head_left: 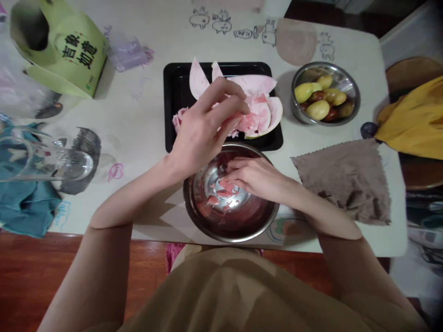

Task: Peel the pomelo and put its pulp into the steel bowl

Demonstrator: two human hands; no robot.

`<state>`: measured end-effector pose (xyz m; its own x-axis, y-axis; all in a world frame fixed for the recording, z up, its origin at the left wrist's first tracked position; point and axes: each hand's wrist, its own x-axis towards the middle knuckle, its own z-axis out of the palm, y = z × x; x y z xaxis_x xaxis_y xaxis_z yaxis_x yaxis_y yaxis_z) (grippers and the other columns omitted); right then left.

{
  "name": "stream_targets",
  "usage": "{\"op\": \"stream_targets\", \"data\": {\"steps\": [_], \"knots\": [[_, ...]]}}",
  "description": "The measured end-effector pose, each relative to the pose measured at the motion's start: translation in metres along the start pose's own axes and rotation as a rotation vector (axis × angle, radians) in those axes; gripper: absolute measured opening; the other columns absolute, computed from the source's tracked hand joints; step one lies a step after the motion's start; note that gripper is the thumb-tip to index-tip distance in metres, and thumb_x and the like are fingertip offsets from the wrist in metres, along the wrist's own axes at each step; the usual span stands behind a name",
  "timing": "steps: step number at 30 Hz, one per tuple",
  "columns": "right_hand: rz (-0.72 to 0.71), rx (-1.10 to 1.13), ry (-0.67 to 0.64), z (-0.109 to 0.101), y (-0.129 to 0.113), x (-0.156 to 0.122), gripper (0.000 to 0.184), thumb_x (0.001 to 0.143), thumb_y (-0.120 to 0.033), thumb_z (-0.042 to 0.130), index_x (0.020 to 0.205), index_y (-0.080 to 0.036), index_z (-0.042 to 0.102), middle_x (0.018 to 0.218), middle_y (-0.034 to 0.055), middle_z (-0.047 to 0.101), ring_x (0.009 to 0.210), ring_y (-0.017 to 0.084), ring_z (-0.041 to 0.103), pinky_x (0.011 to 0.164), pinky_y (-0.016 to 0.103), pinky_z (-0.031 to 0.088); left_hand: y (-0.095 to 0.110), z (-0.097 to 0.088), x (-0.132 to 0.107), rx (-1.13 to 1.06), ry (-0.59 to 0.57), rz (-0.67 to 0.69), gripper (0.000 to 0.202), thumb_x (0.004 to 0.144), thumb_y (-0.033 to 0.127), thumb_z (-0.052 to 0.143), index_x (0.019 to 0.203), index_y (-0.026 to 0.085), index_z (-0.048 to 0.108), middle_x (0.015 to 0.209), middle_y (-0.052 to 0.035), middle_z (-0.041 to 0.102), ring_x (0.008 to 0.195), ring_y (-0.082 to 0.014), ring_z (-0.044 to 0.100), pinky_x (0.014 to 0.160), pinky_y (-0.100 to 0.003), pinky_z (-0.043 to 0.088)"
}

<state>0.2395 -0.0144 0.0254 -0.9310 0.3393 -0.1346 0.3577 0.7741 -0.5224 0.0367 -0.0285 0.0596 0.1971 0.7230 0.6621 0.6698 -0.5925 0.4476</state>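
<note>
My left hand point(211, 120) hovers over a black tray point(171, 92) that holds peel and torn skins. Its fingers are curled in, and whatever is between the fingertips blends with the pink scraps behind. White-pink pomelo peel wedges point(254, 84) and crumpled pink membrane lie in the tray. Down inside a steel bowl point(197, 212) is my right hand point(254, 177), its fingers bent and closed on a pink piece of pomelo flesh point(227, 187) near the bottom. A smaller bit of flesh point(213, 200) lies beside it in the bowl.
A small steel bowl point(297, 113) of green and brown jujubes stands to the right, above a grey-brown cloth point(346, 180). At left are a clear glass pitcher point(44, 159), a teal cloth point(27, 207) and a green carton point(76, 60). The table's front edge runs near my body.
</note>
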Motion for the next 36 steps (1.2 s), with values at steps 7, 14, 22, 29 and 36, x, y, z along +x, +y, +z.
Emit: {"op": "stream_targets", "data": {"steps": [7, 14, 22, 29, 36], "knots": [[0.023, 0.078, 0.042, -0.006, 0.003, 0.002, 0.023, 0.097, -0.016, 0.061, 0.095, -0.025, 0.082, 0.097, 0.0035, 0.074, 0.088, 0.018, 0.064, 0.072, 0.029, 0.039, -0.002, 0.000, -0.002, 0.014, -0.001, 0.004, 0.020, 0.106, 0.038, 0.046, 0.108, 0.034, 0.066, 0.117, -0.0085, 0.070, 0.105, -0.0258, 0.068, 0.086, -0.045, 0.061], [0.060, 0.092, 0.043, -0.006, 0.003, 0.006, 0.021, 0.097, -0.019, 0.061, 0.100, -0.024, 0.081, 0.097, 0.0041, 0.075, 0.089, 0.018, 0.066, 0.074, 0.029, 0.041, -0.002, -0.001, -0.003, 0.016, -0.024, -0.012, 0.026, 0.107, 0.043, 0.041, 0.111, 0.035, 0.065, 0.120, -0.0088, 0.069, 0.109, -0.0264, 0.067, 0.090, -0.046, 0.060], [0.096, 0.014, -0.030, 0.001, -0.007, 0.005, 0.028, 0.096, -0.013, 0.053, 0.096, -0.023, 0.079, 0.096, 0.0038, 0.074, 0.082, 0.017, 0.064, 0.069, 0.030, 0.036, -0.004, 0.002, -0.003, -0.025, -0.013, -0.032, 0.022, 0.105, 0.037, 0.045, 0.109, 0.038, 0.067, 0.119, -0.0072, 0.069, 0.108, -0.0272, 0.068, 0.092, -0.048, 0.058], [0.149, -0.081, -0.050, -0.001, -0.008, 0.006, 0.025, 0.095, -0.009, 0.055, 0.089, -0.020, 0.077, 0.095, 0.0050, 0.075, 0.082, 0.018, 0.066, 0.066, 0.032, 0.033, -0.006, 0.001, -0.004, -0.043, -0.017, 0.016, 0.026, 0.104, 0.046, 0.043, 0.117, 0.040, 0.066, 0.121, -0.0083, 0.069, 0.110, -0.0298, 0.067, 0.091, -0.052, 0.058], [0.076, -0.181, -0.095, 0.001, -0.004, 0.009, 0.020, 0.095, -0.006, 0.054, 0.095, -0.015, 0.073, 0.108, 0.0093, 0.074, 0.094, 0.021, 0.067, 0.068, 0.032, 0.034, -0.006, 0.000, -0.003, -0.042, -0.023, 0.021, 0.026, 0.104, 0.040, 0.044, 0.116, 0.039, 0.067, 0.120, -0.0090, 0.069, 0.110, -0.0302, 0.067, 0.092, -0.052, 0.057]]}}
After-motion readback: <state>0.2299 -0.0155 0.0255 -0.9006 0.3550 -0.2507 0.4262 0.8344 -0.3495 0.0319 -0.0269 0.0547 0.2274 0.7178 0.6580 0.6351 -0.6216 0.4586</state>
